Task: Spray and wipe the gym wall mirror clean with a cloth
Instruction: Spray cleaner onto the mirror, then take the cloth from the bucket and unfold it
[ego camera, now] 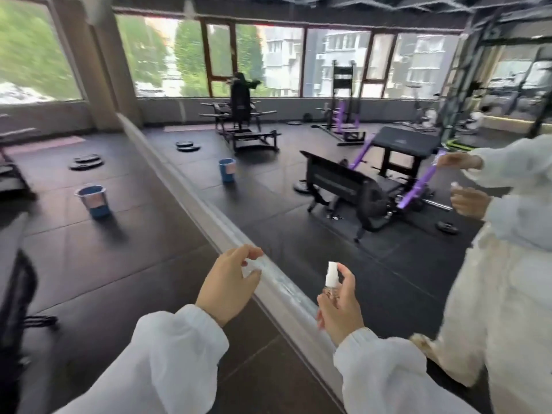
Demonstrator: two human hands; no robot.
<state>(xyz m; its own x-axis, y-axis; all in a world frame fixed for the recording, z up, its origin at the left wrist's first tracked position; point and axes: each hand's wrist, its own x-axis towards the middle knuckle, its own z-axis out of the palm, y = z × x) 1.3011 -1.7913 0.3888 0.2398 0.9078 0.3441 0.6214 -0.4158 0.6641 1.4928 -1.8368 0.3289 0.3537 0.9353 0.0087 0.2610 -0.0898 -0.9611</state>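
Observation:
The gym wall mirror (328, 94) fills the right and centre of the view, above a pale baseboard ledge (191, 201). My right hand (340, 306) grips a small clear spray bottle (331, 279) with a white nozzle, held upright close to the mirror's lower part. My left hand (230, 282) hovers just left of the ledge, fingers loosely curled, holding nothing. No cloth shows in either hand. The mirror reflects a person in white clothing (504, 264) at the right edge.
A blue bucket (94, 200) stands on the dark rubber floor to the left; its reflection (227, 169) shows in the mirror. Weight plates (86, 162) lie on the floor further back. Benches and purple machines appear in the reflection. Dark equipment (15, 309) sits at the left edge.

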